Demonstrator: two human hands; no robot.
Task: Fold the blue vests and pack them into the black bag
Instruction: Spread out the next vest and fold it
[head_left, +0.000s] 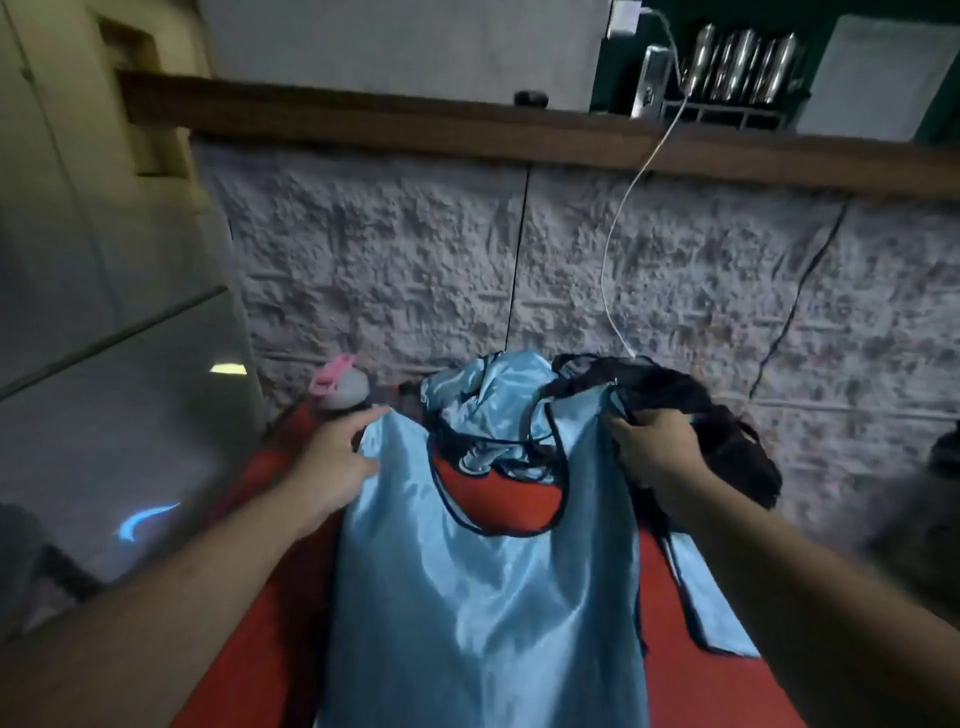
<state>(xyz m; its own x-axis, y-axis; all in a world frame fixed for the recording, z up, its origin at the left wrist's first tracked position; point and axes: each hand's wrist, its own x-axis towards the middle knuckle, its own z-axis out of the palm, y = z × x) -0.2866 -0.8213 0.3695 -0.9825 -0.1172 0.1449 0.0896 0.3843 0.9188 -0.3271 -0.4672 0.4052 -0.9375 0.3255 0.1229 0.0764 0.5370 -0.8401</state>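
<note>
My left hand (340, 457) lies with fingers nearly straight on the left shoulder strap of the blue vest (483, 597), pressing it at the top left corner. My right hand (652, 441) is curled round the right strap, pinching the fabric, and its knuckles sit against the black bag (691, 410). The vest is spread flat down the middle of the red surface (691, 670), neck opening away from me. Beyond it, at the far edge, I see a crumpled heap of more blue vests (483, 400); the bag slumps at the far right corner. A pink-capped bottle (340, 387) stands at the far left corner. Behind rises a rough white textured wall (389, 260) under a brown wooden ledge (363, 111), with a white cable (621, 218) hanging down from it. Shiny metal bottles (743, 65) stand on the ledge. Glossy floor (119, 415) lies to the left.
</note>
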